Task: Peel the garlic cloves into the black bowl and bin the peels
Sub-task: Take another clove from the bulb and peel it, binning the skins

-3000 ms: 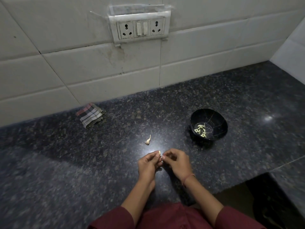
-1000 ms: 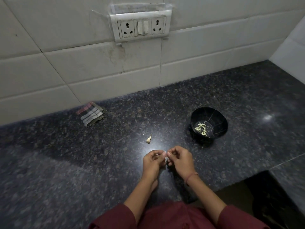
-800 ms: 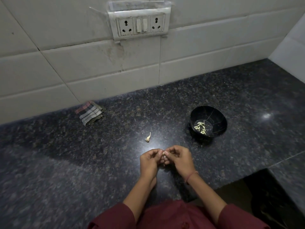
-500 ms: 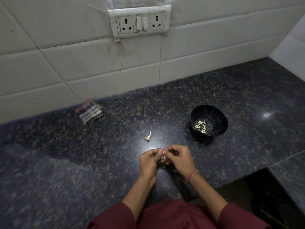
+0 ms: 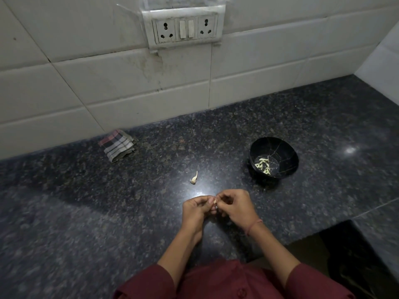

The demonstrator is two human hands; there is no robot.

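Observation:
My left hand (image 5: 195, 210) and my right hand (image 5: 236, 207) meet fingertip to fingertip low over the dark granite counter (image 5: 86, 212). Between them they pinch a small pale garlic clove (image 5: 214, 201), mostly hidden by the fingers. A second clove (image 5: 194, 179), unpeeled with a thin tail, lies on the counter just beyond my hands. The black bowl (image 5: 287, 151) stands to the right and farther back, with several peeled cloves (image 5: 263, 165) in its bottom.
A folded checked cloth (image 5: 117, 144) lies at the back left against the white tiled wall. A socket panel (image 5: 183, 29) is on the wall above. The counter's front edge drops away to a dark gap (image 5: 345, 255) at the lower right.
Both hands stay together on the same clove, with only small finger movements. The camera has tilted slightly. The clove on the counter and the bowl have not moved.

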